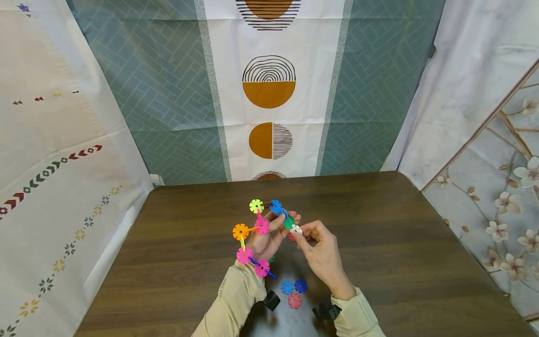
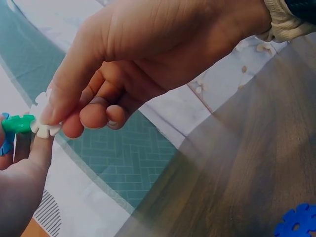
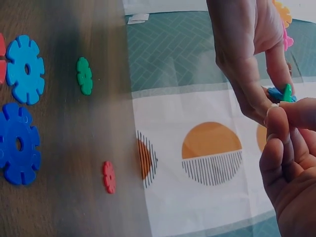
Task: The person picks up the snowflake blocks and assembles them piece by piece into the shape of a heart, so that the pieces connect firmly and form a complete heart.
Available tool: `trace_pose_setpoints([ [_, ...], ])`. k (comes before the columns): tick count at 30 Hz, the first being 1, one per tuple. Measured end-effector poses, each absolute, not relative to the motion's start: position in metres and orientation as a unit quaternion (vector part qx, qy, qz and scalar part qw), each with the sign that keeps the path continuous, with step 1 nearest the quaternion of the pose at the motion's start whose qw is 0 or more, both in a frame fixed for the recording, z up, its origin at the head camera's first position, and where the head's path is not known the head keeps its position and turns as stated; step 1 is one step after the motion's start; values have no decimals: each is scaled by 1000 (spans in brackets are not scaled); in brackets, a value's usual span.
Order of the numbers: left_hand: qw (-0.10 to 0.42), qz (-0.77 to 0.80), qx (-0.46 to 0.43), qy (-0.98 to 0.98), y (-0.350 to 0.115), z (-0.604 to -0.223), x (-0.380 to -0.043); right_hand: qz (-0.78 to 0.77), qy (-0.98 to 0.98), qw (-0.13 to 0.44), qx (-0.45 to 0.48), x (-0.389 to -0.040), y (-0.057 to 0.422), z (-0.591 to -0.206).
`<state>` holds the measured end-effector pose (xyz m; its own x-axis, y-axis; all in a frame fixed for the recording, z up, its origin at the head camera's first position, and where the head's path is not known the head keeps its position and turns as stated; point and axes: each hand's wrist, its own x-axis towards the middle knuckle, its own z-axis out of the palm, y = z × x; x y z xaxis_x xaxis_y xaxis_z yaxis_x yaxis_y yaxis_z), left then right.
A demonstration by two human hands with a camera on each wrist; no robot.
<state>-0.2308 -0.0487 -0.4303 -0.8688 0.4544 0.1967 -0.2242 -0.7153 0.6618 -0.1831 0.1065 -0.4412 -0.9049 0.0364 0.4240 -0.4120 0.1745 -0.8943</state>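
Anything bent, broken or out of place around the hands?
Nothing stands out. The chain of discs in the left hand shows no visible breakage, the right hand pinches the white disc, and the loose discs lie flat on the table.

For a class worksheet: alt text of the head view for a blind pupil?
The right hand pinches a white notched disc against a green disc on a multicoloured chain held in the left hand. Below, a light blue disc, a dark blue disc and a red disc lie on the brown table.
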Motion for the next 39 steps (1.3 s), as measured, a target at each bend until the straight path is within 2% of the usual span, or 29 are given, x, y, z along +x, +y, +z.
trace_pose_setpoints([
  [7,200,905,179,331,-51,-430,-231,628,-741,190,142,-183,107,-441],
  [31,191,898,189,348,-47,-432,-227,609,-776,116,117,-181,119,-431],
  [39,192,888,192,370,-47,-432,-229,649,-744,121,107,-171,107,-413],
])
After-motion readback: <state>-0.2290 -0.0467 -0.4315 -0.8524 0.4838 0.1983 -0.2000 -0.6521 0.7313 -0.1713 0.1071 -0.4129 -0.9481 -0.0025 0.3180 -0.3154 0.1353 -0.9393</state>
